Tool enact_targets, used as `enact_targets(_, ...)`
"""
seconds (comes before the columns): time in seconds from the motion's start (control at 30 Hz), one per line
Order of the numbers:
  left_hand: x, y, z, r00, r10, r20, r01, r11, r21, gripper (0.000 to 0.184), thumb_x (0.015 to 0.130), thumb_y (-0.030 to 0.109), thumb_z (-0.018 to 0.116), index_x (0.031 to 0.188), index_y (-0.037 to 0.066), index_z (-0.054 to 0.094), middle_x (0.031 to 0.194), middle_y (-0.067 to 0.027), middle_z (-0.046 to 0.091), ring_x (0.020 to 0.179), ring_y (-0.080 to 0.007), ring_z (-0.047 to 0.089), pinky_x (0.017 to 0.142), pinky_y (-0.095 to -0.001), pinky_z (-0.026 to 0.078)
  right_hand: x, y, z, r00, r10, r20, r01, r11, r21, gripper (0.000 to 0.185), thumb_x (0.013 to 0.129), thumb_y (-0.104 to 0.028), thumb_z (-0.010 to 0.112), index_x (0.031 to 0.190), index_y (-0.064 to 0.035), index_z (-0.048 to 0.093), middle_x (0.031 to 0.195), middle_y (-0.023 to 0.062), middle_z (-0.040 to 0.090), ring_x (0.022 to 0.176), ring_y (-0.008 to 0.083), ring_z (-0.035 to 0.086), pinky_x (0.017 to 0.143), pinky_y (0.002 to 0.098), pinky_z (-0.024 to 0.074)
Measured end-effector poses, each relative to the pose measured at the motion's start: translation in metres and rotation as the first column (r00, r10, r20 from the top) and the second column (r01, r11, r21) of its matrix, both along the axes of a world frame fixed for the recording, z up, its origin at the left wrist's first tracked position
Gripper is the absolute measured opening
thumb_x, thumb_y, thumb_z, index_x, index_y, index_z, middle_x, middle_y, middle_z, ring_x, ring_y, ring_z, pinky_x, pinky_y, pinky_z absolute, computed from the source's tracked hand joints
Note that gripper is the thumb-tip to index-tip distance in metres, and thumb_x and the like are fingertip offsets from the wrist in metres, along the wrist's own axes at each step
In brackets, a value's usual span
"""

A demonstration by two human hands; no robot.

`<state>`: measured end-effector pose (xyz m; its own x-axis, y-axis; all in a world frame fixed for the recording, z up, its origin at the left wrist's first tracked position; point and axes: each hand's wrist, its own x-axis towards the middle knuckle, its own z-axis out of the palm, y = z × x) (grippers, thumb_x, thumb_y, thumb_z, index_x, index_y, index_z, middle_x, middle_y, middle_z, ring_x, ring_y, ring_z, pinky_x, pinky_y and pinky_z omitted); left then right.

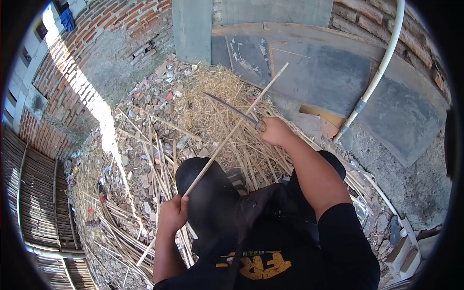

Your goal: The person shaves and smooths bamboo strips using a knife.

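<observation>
My left hand (172, 213) is closed around a long pale bamboo strip (218, 151) beside my left knee. The strip slants up and away to the right, past my right hand, and its lower end runs down behind my left hand. My right hand (275, 131) grips the handle of a knife (227, 105) with a long, narrow dark blade. That blade points up and to the left and crosses the strip near the handle. Whether blade and strip touch, I cannot tell. Fine straw-coloured shavings (212, 99) lie heaped on the ground beyond the knife.
More bamboo strips (118, 227) lie on the rubble-strewn ground to my left. Grey boards (328, 72) lean against the brick wall ahead, with a pale pipe (379, 77) at the right. A slatted bamboo panel (38, 193) stands at far left.
</observation>
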<state>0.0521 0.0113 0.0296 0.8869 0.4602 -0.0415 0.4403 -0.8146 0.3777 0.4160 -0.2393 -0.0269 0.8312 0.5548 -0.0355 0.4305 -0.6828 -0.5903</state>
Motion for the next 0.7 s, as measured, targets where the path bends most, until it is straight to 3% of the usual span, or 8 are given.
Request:
enact_targets(0.1,0.003,-0.004,0.001,1.000,0.000,0.002,0.000,0.999,-0.053,0.044,0.107,0.036,0.054,0.084,0.000,0.059,0.071,-0.0290,0.062,0.075,-0.0527,0.064,0.066,-0.0579,0.048,-0.029,0.010,0.013,0.999,0.053,-0.006,-0.053,0.998,0.018,0.037,0.080,-0.019,0.071,0.115,-0.0106,0.073,0.104,0.0212,0.074,0.102,0.0403,0.071,0.090,0.0494,0.0567)
enact_targets(0.2,0.006,-0.009,0.000,0.999,-0.013,0.042,0.015,0.998,-0.058,0.044,0.107,0.037,0.054,0.083,0.000,0.058,0.071,-0.0287,0.062,0.073,-0.0520,0.064,0.065,-0.0576,0.048,-0.057,0.013,0.046,0.962,0.268,0.052,-0.257,0.953,-0.162,0.028,0.080,-0.020,0.071,0.107,-0.0116,0.072,0.099,0.0171,0.074,0.097,0.0396,0.072,0.085,0.0513,0.0569)
enact_targets(0.23,0.005,-0.007,-0.003,0.998,-0.023,0.059,0.027,0.998,-0.060,0.044,0.107,0.037,0.054,0.083,0.000,0.058,0.071,-0.0285,0.062,0.073,-0.0518,0.064,0.065,-0.0576,0.048,-0.065,0.013,0.047,0.943,0.306,0.133,-0.288,0.948,-0.136,0.020,0.079,-0.020,0.070,0.097,-0.0114,0.070,0.092,0.0146,0.074,0.092,0.0393,0.072,0.081,0.0525,0.0564)
enact_targets(0.33,0.002,0.000,-0.018,0.997,-0.021,0.074,0.022,1.000,-0.010,0.044,0.107,0.037,0.054,0.082,0.001,0.058,0.070,-0.0279,0.063,0.072,-0.0513,0.064,0.064,-0.0577,0.047,-0.043,0.009,0.035,0.961,0.271,0.064,-0.267,0.962,-0.056,0.024,0.077,-0.020,0.072,0.100,-0.0103,0.072,0.089,0.0198,0.072,0.092,0.0416,0.071,0.082,0.0518,0.0557)
enact_targets(0.37,-0.003,0.000,-0.021,0.997,-0.017,0.069,0.016,1.000,0.016,0.044,0.107,0.037,0.054,0.082,0.001,0.058,0.070,-0.0277,0.063,0.072,-0.0512,0.064,0.063,-0.0578,0.047,-0.028,0.008,0.028,0.989,0.142,0.032,-0.143,0.989,0.036,0.029,0.077,-0.021,0.072,0.103,-0.0079,0.072,0.092,0.0212,0.073,0.092,0.0427,0.070,0.084,0.0510,0.0556)
enact_targets(0.47,-0.003,-0.004,-0.017,0.997,-0.005,0.083,-0.001,0.997,0.075,0.043,0.107,0.037,0.054,0.082,0.001,0.058,0.069,-0.0274,0.063,0.072,-0.0513,0.064,0.063,-0.0581,0.048,0.018,-0.004,-0.002,0.998,-0.039,-0.044,0.042,0.997,0.071,0.035,0.079,-0.021,0.069,0.111,-0.0079,0.074,0.099,0.0215,0.074,0.096,0.0406,0.072,0.086,0.0489,0.0570)
enact_targets(0.57,-0.002,0.002,-0.014,0.992,-0.069,0.109,0.062,0.996,0.065,0.042,0.107,0.036,0.054,0.082,0.002,0.058,0.069,-0.0275,0.062,0.072,-0.0516,0.064,0.062,-0.0579,0.048,0.003,-0.011,0.015,1.000,-0.020,0.020,0.020,1.000,0.005,0.042,0.079,-0.020,0.068,0.118,-0.0055,0.073,0.104,0.0240,0.074,0.098,0.0414,0.071,0.089,0.0480,0.0571)
enact_targets(0.7,0.003,-0.004,-0.010,0.994,-0.060,0.087,0.058,0.998,0.018,0.041,0.107,0.034,0.054,0.082,0.002,0.057,0.069,-0.0272,0.062,0.071,-0.0516,0.064,0.062,-0.0578,0.048,-0.030,-0.003,0.034,0.992,0.099,0.075,-0.096,0.995,-0.041,0.034,0.079,-0.018,0.068,0.111,-0.0080,0.072,0.099,0.0227,0.074,0.098,0.0407,0.071,0.087,0.0492,0.0574)
